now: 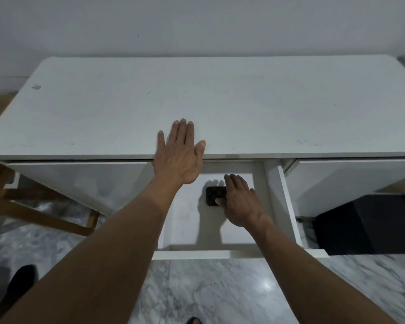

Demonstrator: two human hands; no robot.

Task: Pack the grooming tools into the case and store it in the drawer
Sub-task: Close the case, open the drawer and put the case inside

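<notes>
Spanning a plain wall: white desk (220,101). Lying flat, fingers spread, on its near edge: left hand (179,157). Gripping black case (214,195) inside open drawer (288,206): right hand (240,202).

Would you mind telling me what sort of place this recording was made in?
Probably a room in a home, perhaps a bedroom or study. A plain white desk stands against a bare wall, its drawer pulled open over a polished marble floor, with a wooden chair alongside.
</notes>
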